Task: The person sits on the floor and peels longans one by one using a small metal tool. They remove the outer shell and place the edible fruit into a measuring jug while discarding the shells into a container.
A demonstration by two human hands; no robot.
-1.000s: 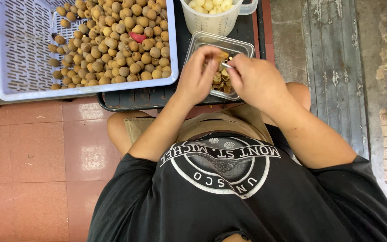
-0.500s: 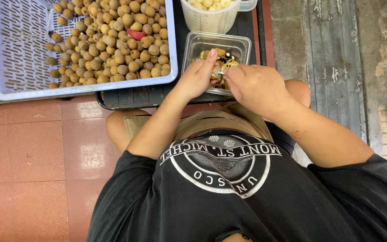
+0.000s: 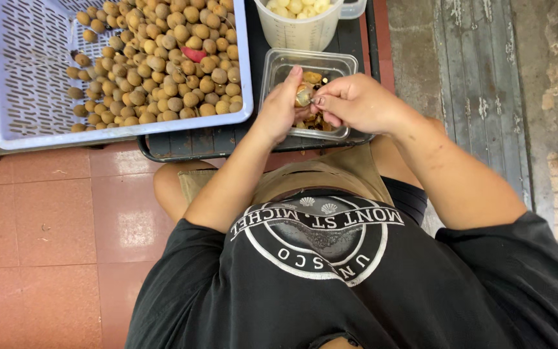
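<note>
My left hand (image 3: 279, 106) holds a small round brown fruit (image 3: 303, 95) over a clear rectangular plastic tub (image 3: 279, 64). My right hand (image 3: 353, 103) pinches at the same fruit from the right, fingertips on its shell. Brown shells and dark seeds lie in the tub under my hands. A lilac plastic basket (image 3: 8, 97) to the left holds several of the same brown fruits (image 3: 163, 64). A clear measuring jug (image 3: 298, 29) of peeled pale fruit stands behind the tub.
The basket, tub and jug rest on a dark slatted tray (image 3: 195, 142). A red object (image 3: 193, 54) lies among the basket's fruits. Reddish floor tiles (image 3: 40, 226) spread at left, weathered grey planks (image 3: 479, 84) at right. My knees sit under the tray's near edge.
Both hands stay over the tub, working the fruit. The fruit's shell has been turned between my fingers and the view has shifted down slightly.
</note>
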